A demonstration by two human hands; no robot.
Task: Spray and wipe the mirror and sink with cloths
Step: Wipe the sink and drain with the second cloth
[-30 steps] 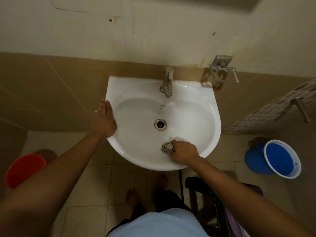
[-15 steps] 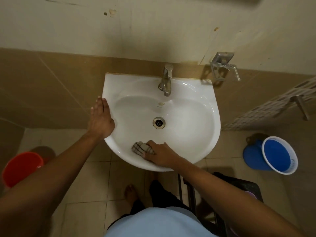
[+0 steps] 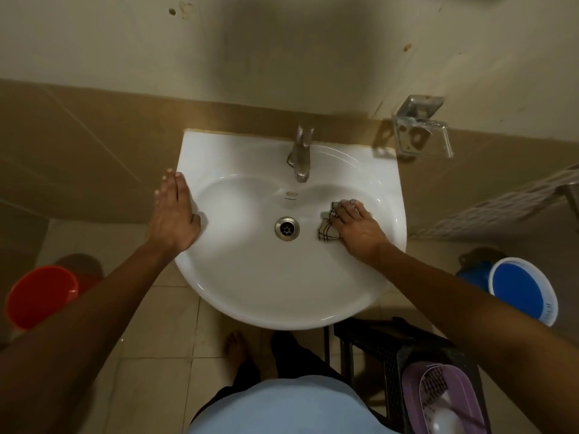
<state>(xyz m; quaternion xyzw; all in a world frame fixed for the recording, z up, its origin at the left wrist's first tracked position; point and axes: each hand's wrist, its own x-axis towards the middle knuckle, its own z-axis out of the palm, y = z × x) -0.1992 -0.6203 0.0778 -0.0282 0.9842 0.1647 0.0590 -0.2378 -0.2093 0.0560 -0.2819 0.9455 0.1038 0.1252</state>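
A white wall-hung sink (image 3: 250, 286) fills the middle of the view, with a metal drain (image 3: 287, 228) and a steel tap (image 3: 300, 156) at the back. My right hand (image 3: 357, 227) lies flat inside the basin, right of the drain, and presses a small checked cloth (image 3: 328, 228) against the porcelain. Only the cloth's left part shows from under the fingers. My left hand (image 3: 174, 214) rests with straight fingers on the sink's left rim. No mirror and no spray bottle are in view.
A metal soap holder (image 3: 419, 130) is fixed to the wall right of the tap. On the tiled floor stand a red bucket (image 3: 40, 297) at left and a blue bucket (image 3: 521, 291) at right. A dark stool (image 3: 391, 349) carrying a purple basket (image 3: 445, 399) stands at lower right.
My right hand has slid the cloth from the basin's front, past its near-left part, across to the right of the drain. My left hand stays on the left rim.
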